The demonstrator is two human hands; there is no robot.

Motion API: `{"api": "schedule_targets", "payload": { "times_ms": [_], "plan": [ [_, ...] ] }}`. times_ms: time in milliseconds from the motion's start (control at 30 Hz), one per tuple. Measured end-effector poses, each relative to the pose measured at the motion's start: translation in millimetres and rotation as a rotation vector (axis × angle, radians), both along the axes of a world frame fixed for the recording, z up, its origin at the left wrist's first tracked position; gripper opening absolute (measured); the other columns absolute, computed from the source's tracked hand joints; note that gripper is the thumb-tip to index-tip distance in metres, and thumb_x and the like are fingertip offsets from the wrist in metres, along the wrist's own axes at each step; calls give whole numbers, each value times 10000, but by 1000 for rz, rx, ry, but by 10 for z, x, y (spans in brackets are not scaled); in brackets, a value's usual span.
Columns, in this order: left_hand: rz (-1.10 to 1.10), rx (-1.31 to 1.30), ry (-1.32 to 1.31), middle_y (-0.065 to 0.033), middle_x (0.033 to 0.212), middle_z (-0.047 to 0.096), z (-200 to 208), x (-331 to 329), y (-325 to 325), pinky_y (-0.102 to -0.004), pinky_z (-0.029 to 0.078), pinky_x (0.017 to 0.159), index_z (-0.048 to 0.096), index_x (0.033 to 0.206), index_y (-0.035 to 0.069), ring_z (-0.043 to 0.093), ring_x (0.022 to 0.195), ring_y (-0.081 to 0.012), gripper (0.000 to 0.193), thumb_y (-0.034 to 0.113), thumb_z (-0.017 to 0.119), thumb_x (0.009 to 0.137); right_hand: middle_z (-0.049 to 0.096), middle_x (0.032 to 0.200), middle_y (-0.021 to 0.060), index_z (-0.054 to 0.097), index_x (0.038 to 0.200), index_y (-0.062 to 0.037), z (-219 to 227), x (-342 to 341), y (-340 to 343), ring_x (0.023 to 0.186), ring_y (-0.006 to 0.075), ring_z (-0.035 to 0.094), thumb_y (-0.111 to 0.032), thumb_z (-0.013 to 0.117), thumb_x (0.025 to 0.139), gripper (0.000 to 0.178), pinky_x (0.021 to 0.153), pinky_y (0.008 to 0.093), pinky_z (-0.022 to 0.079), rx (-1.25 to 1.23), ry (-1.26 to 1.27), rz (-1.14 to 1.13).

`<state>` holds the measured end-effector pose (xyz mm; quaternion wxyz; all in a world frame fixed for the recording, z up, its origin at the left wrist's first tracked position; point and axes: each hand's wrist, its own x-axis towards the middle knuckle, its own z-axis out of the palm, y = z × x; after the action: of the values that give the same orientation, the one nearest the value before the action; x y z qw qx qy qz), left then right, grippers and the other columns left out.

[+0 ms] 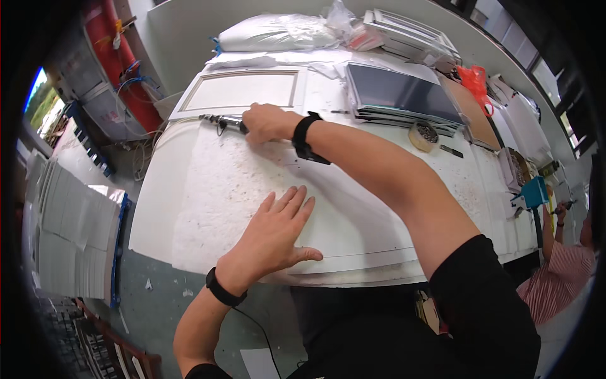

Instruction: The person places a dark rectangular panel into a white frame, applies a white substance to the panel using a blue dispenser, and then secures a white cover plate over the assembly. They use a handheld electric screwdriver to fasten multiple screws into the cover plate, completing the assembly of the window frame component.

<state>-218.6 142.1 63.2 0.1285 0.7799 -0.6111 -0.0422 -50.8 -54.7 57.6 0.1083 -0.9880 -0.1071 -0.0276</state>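
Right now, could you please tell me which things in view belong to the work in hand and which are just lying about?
Probably in use:
- silver handheld tool, in the right hand
- white worktop, below the left hand

Apparently lying about:
- red plastic bag
- white sack
- clear plastic bag

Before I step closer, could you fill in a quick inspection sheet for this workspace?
Surface: white worktable, littered with pale crumbs.
Job's things: slim metal tool near a framed white panel.
Clutter: stacked dark panels, round tub of small pieces, red bag, white sack.
Hands: right hand grips the tool's end; left hand is palm down, fingers spread.
Cables: thin dark cable beside the left forearm.
Surroundings: stacked white sheets at left; another person at right.
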Motion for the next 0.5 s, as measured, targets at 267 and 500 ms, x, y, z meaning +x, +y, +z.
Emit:
{"api": "schedule_targets", "payload": {
  "times_ms": [267, 500],
  "plan": [
    [62, 128, 16, -303, 1579, 387, 129, -131, -200, -531, 275, 1220, 455, 1475, -67, 336, 1493, -439, 1120, 687, 770, 709, 714, 792, 206, 745, 763, -10, -137, -63, -41, 812, 396, 706, -261, 740, 763, 251, 734, 463, 556, 263, -105, 68],
    [80, 129, 54, -301, 1595, 369, 100, -155, -130, -520, 295, 1207, 443, 1486, -69, 330, 1493, -460, 1178, 675, 815, 652, 694, 816, 259, 619, 899, 76, 1010, -1188, -557, 790, 412, 706, -162, 761, 742, 318, 774, 432, 571, 580, -468, 48]
  ]
}}
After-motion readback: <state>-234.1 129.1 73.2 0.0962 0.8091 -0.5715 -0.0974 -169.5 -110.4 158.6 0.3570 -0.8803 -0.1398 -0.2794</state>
